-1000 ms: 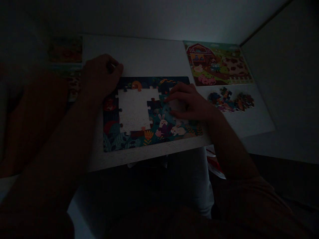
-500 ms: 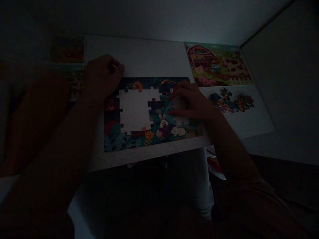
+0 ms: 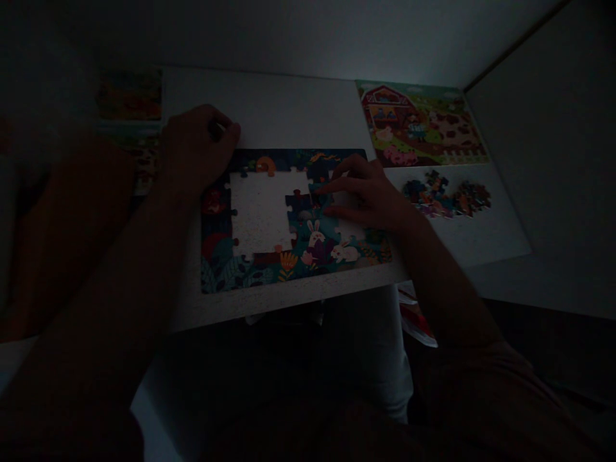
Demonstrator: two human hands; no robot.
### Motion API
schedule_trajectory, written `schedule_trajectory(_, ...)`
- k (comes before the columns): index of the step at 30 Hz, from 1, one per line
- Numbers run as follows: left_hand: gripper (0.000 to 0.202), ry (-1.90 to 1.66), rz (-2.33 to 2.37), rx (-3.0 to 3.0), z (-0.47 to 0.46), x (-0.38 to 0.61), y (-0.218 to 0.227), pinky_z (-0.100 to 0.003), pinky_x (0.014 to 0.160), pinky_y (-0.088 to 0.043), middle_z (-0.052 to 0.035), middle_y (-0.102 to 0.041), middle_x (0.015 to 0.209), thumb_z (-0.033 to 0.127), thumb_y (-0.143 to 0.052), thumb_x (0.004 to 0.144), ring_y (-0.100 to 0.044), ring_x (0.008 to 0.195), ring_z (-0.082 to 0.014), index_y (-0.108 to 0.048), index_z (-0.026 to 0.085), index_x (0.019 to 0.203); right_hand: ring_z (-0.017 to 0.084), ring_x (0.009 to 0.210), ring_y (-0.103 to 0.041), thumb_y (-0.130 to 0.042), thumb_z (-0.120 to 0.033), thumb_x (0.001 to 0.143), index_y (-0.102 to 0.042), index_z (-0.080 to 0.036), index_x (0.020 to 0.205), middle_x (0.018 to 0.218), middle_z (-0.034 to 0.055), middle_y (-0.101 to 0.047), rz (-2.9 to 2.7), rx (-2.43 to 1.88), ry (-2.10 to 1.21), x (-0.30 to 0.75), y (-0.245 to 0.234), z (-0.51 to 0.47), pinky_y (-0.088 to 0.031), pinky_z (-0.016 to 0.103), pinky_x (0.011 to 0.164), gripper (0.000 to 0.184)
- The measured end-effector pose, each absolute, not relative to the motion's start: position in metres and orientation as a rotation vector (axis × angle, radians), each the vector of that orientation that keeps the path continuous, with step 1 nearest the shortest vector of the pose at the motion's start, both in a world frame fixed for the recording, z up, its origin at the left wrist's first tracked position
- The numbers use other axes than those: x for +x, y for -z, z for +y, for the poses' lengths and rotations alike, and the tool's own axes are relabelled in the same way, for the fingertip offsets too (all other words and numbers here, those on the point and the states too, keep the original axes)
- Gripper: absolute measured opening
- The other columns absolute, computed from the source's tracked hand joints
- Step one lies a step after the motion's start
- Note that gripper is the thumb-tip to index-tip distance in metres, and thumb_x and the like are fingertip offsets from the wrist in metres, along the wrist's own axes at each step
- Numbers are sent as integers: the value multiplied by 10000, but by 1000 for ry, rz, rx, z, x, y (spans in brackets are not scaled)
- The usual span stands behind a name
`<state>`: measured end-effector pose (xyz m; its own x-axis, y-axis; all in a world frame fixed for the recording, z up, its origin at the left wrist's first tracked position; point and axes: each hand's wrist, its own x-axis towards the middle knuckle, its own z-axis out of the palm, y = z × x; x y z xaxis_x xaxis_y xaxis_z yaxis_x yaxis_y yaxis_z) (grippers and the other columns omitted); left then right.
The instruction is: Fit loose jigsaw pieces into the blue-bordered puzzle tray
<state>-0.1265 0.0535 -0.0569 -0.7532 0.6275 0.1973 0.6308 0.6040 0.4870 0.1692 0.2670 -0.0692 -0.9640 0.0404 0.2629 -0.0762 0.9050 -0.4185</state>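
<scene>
Right hand (image 3: 373, 196): thumb and fingers spread, partly filled puzzle (image 3: 315, 239) beneath; loose pieces (image 3: 468, 197) to its right. Left hand (image 3: 192, 151): curled, grip indeterminable.

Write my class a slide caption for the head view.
Right hand over a partly filled rabbit puzzle, left hand at its far left corner, loose pieces to the right.

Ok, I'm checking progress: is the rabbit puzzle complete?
No, the rabbit puzzle lacks pieces on its left side, where the white surface shows.
</scene>
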Motion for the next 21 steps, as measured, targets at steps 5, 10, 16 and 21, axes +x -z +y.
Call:
schedule_trajectory(5,384,834,-2813,-1096,54,-126,56,-399,1061,-586,-69,-836,1135,482,-701,1087,-795,1141,-295,-850,180,1273,397,1333,-648,-710,-746,1076,-839,-376,1440,1425,135,-687,-2843,25,-616,167,71,264,-448,625,1195,535)
schedule_trajectory(10,377,842,-2815,-1091,55,-128,59,-370,1050,-591,-50,-846,1134,495,-692,1071,-784,1103,-261,-849,207,1258,421,1358,-654,-716,-757,1067,-855,-367,1402,1438,147,-687,-2847,3,-623,165,70,261,-440,700,1222,532)
schedule_trajectory(16,400,843,-2813,-1093,54,-128,58,-380,1076,-586,-70,-854,1192,515,-675,1076,-788,1165,-291,-850,216,1274,411,1370,-652,-695,-730,1094,-833,-379,1452,1410,143,-692,-2836,37,-593,166,68,260,-462,689,1211,520)
schedule_trajectory(21,385,818,-2810,-1105,54,-127,58,-369,1088,-583,-56,-839,1172,490,-669,1086,-793,1164,-276,-835,201,1279,401,1340,-657,-714,-759,1071,-822,-394,1444,1386,133,-706,-2799,-36,-579,169,67,267,-485,640,1171,533)
